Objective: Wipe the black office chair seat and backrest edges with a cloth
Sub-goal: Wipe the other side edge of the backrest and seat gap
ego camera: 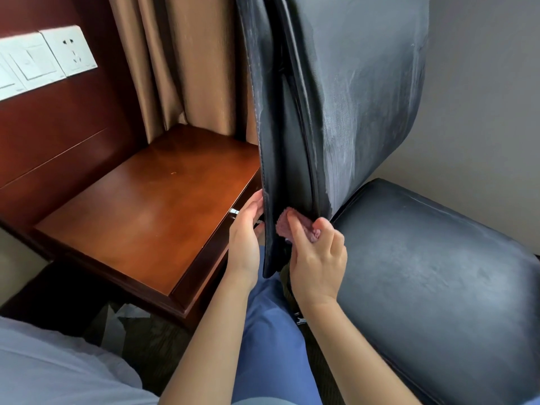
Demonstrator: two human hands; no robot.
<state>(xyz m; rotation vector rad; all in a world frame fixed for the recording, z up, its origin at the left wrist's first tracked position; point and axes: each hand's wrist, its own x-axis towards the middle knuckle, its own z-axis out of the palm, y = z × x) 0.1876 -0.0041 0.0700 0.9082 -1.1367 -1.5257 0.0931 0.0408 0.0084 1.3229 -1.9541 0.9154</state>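
While the left hand (247, 229) holds the backrest (336, 97) edge with straight fingers, the right hand (317, 255) pinches a pink cloth (287, 222) low in the fold. Dusty streaks show on backrest and seat (438, 273), so much wiping looks left.
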